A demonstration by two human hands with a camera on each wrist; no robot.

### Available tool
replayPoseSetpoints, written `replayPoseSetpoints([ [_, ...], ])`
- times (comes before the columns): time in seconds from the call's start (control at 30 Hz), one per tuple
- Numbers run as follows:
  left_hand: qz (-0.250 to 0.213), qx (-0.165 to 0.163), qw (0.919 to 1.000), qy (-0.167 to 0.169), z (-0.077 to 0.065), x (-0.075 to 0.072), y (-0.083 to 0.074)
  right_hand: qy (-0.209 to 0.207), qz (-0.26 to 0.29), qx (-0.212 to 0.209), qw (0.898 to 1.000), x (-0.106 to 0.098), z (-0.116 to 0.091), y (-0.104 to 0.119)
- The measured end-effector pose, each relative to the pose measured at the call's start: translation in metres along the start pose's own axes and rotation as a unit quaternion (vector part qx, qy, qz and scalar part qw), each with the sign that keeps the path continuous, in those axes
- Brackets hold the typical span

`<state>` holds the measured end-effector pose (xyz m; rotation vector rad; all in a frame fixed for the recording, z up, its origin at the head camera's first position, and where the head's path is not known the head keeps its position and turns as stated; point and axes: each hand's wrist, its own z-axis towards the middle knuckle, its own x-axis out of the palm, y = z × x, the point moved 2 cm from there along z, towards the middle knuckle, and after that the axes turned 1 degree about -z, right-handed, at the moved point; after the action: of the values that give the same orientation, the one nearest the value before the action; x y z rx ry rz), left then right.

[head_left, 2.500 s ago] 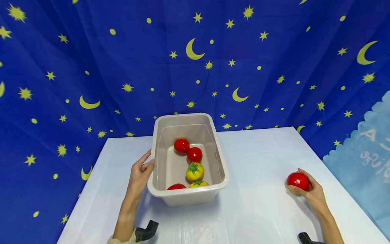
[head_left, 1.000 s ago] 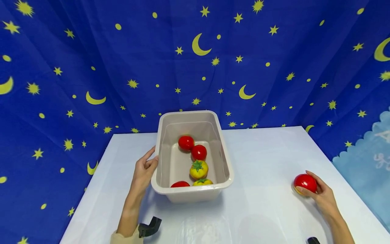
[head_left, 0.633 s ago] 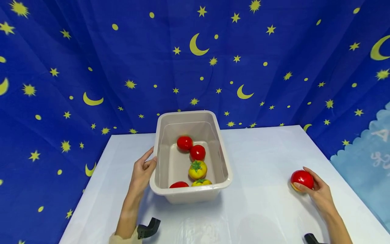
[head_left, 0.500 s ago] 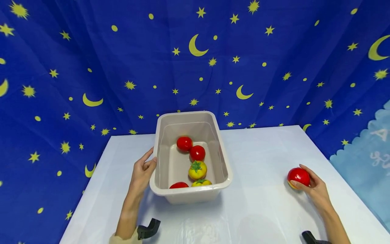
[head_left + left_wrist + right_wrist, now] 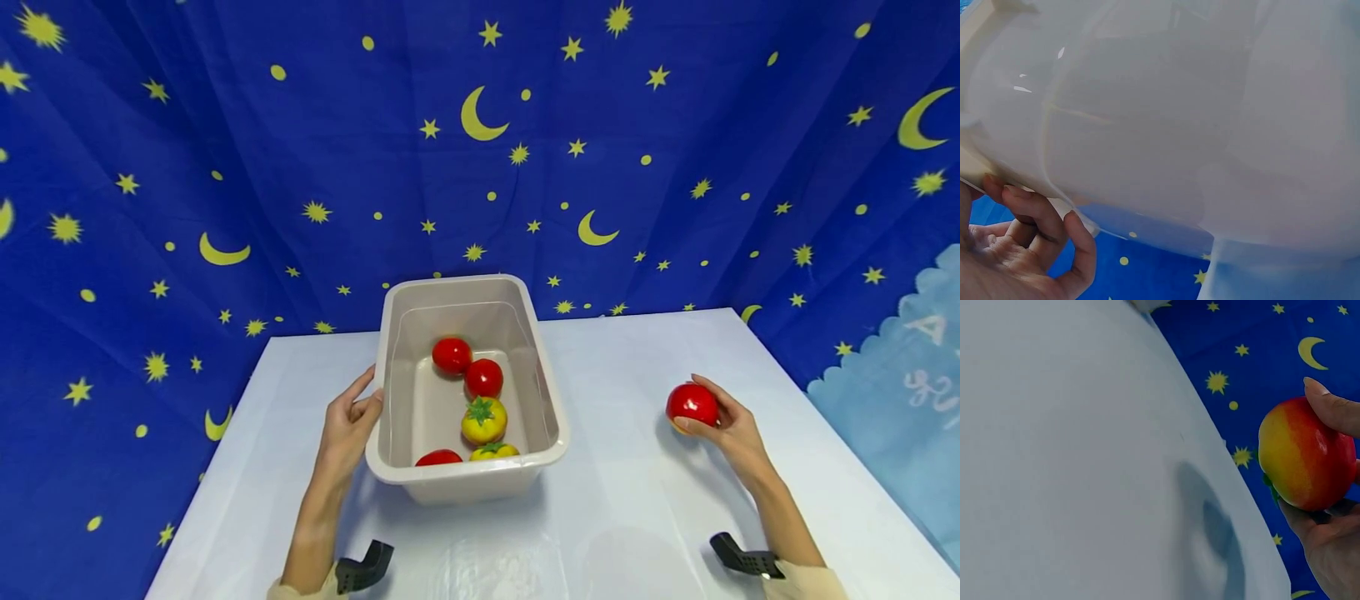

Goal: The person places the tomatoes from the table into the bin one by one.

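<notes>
A beige plastic bin (image 5: 465,475) stands on the white table, left of its middle. My left hand (image 5: 348,429) grips the bin's left rim; in the left wrist view its curled fingers (image 5: 1035,215) are at the rim. Inside the bin lie several red and yellow toy tomatoes, some showing green leaf caps, including a yellow one (image 5: 483,421) and a red one (image 5: 452,356). Over the table's right side, my right hand (image 5: 731,429) holds another toy tomato (image 5: 692,406) between thumb and fingers. The right wrist view shows this tomato's yellow end and a bit of green leaf.
The white table (image 5: 607,467) ends at a blue curtain (image 5: 360,167) with yellow moons and stars behind and at the sides. A light-blue scalloped panel with white letters (image 5: 907,367) hangs at the right. Black wrist mounts (image 5: 365,567) sit on both wrists.
My right hand has lifted the toy tomato and moved it left and away from me, towards the bin. The left hand and the bin have stayed in place.
</notes>
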<state>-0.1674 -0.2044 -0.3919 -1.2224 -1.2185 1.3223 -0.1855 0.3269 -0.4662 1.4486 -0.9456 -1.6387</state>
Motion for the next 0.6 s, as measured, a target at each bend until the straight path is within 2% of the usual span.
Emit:
replayPoseSetpoints([
  [0.17,-0.006,0.002,1.0,0.001,0.0,-0.001,0.0,0.0,0.024,-0.012,1.0,0.014,0.009,0.009],
  [0.37,-0.01,0.008,0.9999,0.005,0.001,0.0,-0.001,0.004,0.049,-0.006,0.999,0.031,0.019,0.022],
  [0.6,-0.012,0.008,0.9999,0.001,0.001,0.0,0.0,0.005,0.087,-0.029,0.996,0.049,0.036,0.049],
])
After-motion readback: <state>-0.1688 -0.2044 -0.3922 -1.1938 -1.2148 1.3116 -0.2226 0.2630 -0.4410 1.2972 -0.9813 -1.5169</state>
